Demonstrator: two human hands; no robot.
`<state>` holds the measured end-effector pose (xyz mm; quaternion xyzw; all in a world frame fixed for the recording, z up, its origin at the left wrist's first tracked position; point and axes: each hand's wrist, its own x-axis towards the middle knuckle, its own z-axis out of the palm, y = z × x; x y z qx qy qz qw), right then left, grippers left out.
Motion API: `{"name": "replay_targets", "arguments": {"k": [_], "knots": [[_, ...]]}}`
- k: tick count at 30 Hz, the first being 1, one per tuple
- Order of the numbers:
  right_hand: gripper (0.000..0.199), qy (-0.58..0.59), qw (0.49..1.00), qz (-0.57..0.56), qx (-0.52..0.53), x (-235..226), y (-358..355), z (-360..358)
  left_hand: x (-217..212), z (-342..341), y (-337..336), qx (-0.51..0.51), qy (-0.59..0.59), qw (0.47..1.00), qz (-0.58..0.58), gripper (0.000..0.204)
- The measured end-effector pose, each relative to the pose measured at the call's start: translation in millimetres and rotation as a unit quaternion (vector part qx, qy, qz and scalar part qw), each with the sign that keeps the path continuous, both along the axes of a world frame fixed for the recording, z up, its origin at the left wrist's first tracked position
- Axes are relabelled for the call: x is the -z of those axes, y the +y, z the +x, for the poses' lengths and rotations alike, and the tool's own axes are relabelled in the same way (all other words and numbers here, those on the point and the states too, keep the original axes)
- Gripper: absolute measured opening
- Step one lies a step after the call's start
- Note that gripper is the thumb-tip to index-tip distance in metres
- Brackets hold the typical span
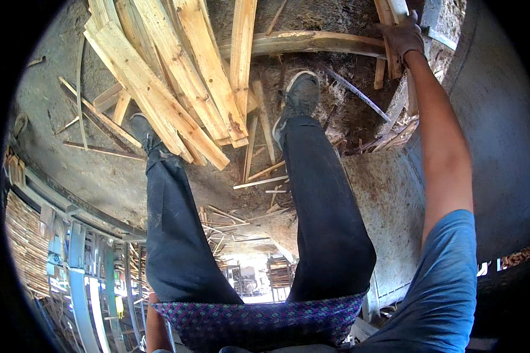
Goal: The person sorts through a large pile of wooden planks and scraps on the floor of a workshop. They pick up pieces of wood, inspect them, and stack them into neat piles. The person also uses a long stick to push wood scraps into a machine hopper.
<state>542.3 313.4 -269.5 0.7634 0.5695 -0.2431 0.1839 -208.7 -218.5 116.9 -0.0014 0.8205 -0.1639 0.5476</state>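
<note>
My right arm reaches far out to the upper right. Its gloved hand (405, 39) is closed at the side of an upright wooden board (388, 35), with the fingers partly hidden. A paler strip of wood (398, 9) stands right beside those fingers. Of my left arm, only a piece of forearm (157, 326) shows at the lower left, and the hand is out of sight. Between my feet and beyond them lies a fanned pile of long sawn planks (176, 76). A curved-looking timber (306, 42) lies across the ground from the pile toward my right hand.
Thin offcuts (259, 182) and bark scraps litter the ground around my shoes (300, 97). A large grey metal panel (494, 141) rises on the right. At the lower left are metal frames (79, 282) and stacked wood (23, 247). A patterned cloth (259, 320) hangs at my waist.
</note>
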Motion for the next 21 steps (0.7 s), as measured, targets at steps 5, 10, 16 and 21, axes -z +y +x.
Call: {"name": "replay_targets", "arguments": {"k": [5,10,16,21], "knots": [[0.090,0.004,0.999,-0.029,-0.021,6.7,-25.4,-16.3,25.2,-10.3,36.6,0.066,-0.005,0.997,0.034,0.063],[0.087,0.184,0.978,-0.082,0.059,-35.4,-40.2,-74.0,76.6,24.2,140.5,0.121,0.051,0.986,0.107,0.065],[0.077,0.380,0.905,-0.066,0.181,-100.4,-47.9,-200.1,137.6,89.9,264.3,0.092,-0.008,0.966,0.242,0.067],[0.097,0.301,0.939,-0.072,0.148,-79.5,-55.0,-286.1,204.7,126.3,341.4,0.191,-0.094,0.931,0.296,0.063]]}}
